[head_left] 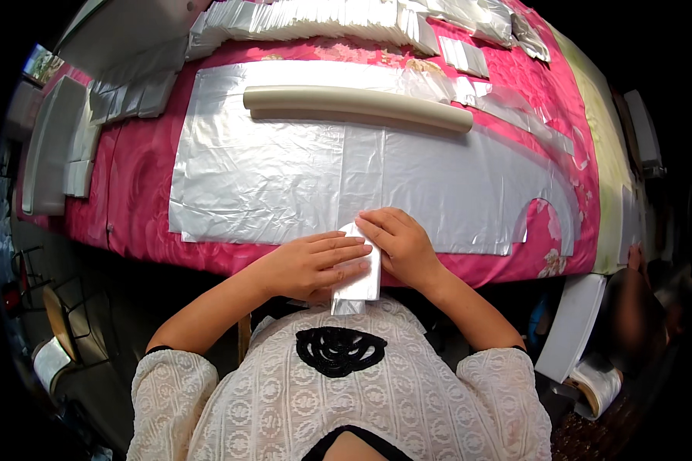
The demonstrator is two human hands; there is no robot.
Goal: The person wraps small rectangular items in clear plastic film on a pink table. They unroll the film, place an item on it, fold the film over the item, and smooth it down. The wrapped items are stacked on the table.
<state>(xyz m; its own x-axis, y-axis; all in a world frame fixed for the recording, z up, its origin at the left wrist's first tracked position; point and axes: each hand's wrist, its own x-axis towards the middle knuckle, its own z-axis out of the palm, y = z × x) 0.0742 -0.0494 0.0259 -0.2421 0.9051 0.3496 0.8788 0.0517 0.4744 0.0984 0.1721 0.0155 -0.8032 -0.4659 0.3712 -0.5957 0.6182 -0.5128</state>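
Note:
A narrow folded white plastic bag [356, 283] lies between my hands at the table's front edge, its lower end reaching over toward my lap. My left hand [315, 265] comes in from the left and holds it, fingers stretched together across its top face; the thumb is hidden. At the bag's upper right edge, my right hand [398, 244] grips with bent fingertips on the top end, its thumb out of sight. Just beyond my hands, a large flat silvery-white plastic sheet [261, 184] spreads over the table, with a curved cut-out at its right end.
A cream tube [354, 105] lies across the sheet. Long rows of folded white packets [307, 23] stand at the back, with more stacks [134, 96] at left. A pink floral cloth [138, 184] covers the table. A stool [58, 326] stands at lower left, and another person [630, 307] at right.

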